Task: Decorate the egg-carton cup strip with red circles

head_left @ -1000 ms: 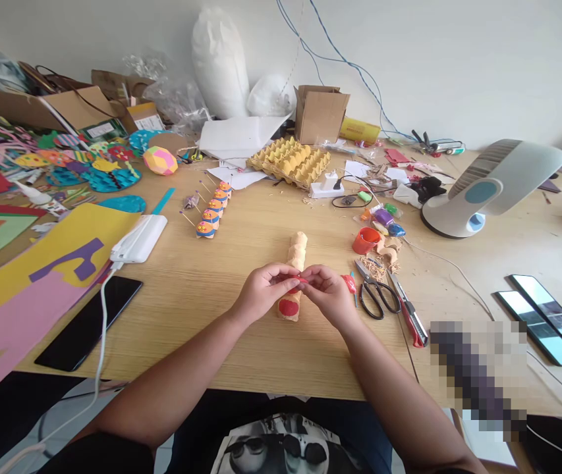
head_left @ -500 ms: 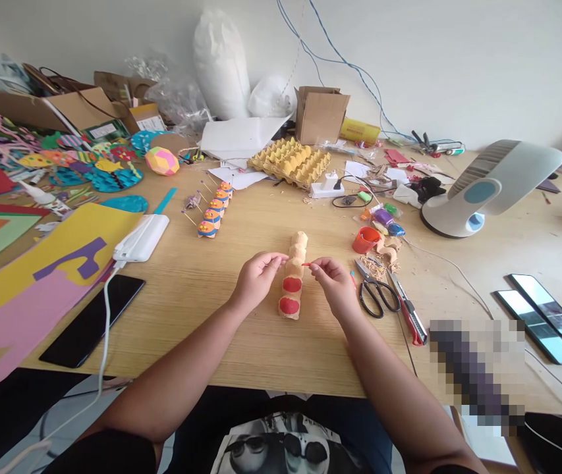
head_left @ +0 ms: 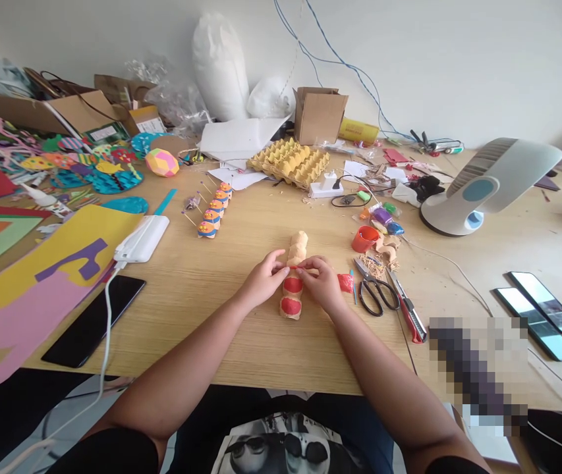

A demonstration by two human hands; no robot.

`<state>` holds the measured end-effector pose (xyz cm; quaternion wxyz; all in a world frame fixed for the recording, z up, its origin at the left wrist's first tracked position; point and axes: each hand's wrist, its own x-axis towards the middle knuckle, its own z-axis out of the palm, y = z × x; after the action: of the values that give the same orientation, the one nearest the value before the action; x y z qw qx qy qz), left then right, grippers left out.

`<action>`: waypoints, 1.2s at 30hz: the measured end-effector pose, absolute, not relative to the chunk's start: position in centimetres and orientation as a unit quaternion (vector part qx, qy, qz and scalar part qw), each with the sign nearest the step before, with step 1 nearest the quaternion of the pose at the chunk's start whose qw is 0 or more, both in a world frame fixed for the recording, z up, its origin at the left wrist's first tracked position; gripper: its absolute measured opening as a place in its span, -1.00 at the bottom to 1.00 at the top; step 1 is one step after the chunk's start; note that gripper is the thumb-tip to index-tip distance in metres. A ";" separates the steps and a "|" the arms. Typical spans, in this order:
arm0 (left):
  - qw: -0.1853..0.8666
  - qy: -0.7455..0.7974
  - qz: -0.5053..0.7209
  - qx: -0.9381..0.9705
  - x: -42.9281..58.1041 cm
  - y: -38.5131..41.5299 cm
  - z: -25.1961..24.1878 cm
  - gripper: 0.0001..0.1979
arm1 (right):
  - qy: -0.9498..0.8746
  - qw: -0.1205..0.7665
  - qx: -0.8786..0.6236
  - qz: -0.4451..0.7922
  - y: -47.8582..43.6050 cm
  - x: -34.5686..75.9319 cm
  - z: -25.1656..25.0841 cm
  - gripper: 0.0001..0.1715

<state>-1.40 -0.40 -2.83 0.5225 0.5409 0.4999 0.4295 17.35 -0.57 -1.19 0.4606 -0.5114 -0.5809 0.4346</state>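
A row of tan egg-carton cups [head_left: 298, 246] lies lengthwise in front of me, its two nearest cups faced with red clay [head_left: 291, 307]. Over its middle, both hands meet at a thin red strip [head_left: 294, 267]. My left hand [head_left: 263, 280] pinches the strip's left end, fingers closed. From the right, my right hand [head_left: 321, 282] has its thumb and fingertips together on the same strip. The fingers partly hide the middle cup. A red clay packet [head_left: 345, 283] lies just right of my right hand.
Scissors [head_left: 378, 289], a box cutter [head_left: 410, 309] and a red cup [head_left: 365, 238] are at the right. A decorated caterpillar [head_left: 215, 210] stands back left. Further left are a white power bank [head_left: 142, 238], a black phone [head_left: 93, 320] and coloured paper [head_left: 8, 316].
Both hands have moved inward and now nearly touch over the middle cup. My right hand has shifted left, uncovering the red packet.
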 end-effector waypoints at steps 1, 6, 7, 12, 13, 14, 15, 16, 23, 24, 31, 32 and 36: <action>0.529 0.497 0.433 0.535 -1.3 -0.5 -2.7 -0.38 | -0.580 0.461 -0.510 0.436 -0.6 17.4 -1.1 -0.77; 0.614 0.460 0.449 0.459 -0.7 -1.2 -1.8 -0.38 | -0.566 0.462 -0.492 0.474 -1.1 17.3 -0.8 -0.70; 0.635 0.447 0.453 0.438 -0.6 -1.4 -1.6 -0.39 | -0.563 0.462 -0.489 0.480 -1.2 17.3 -0.8 -0.69; 0.719 0.395 0.483 0.306 -0.1 -2.1 -0.3 -0.52 | -0.555 0.486 -0.463 0.491 -1.7 17.2 -0.4 -0.68; 0.732 0.387 0.482 0.287 0.0 -2.2 -0.1 -0.52 | -0.556 0.493 -0.457 0.489 -1.8 17.2 -0.3 -0.68; 0.741 0.378 0.483 0.272 0.0 -2.3 0.0 -0.52 | -0.558 0.500 -0.452 0.484 -1.9 17.2 -0.2 -0.69; 0.748 0.369 0.485 0.262 0.1 -2.4 0.2 -0.52 | -0.562 0.506 -0.447 0.478 -1.9 17.2 -0.1 -0.71; 0.752 0.360 0.489 0.257 0.2 -2.5 0.3 -0.51 | -0.568 0.511 -0.443 0.470 -2.0 17.3 0.0 -0.73; 0.756 0.331 0.498 0.267 0.5 -2.9 0.6 -0.55 | -0.589 0.515 -0.424 0.455 -2.5 17.7 1.0 -0.79; 0.755 0.332 0.497 0.272 0.4 -2.9 0.6 -0.55 | -0.593 0.513 -0.423 0.454 -2.5 17.7 1.1 -0.78; 0.750 0.335 0.502 0.272 0.5 -3.1 0.6 -0.56 | -0.594 0.508 -0.406 0.473 -2.7 18.0 1.7 -0.76; 0.750 0.334 0.503 0.270 0.5 -3.1 0.7 -0.55 | -0.587 0.509 -0.403 0.483 -2.7 18.0 1.8 -0.75; 0.752 0.323 0.511 0.262 0.7 -3.2 1.0 -0.55 | -0.555 0.517 -0.406 0.510 -2.7 18.1 2.1 -0.71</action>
<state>0.70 -3.24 1.03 0.7519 0.2623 0.3233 0.5112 18.07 -2.72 2.06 0.5166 -0.4064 -0.5546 0.5102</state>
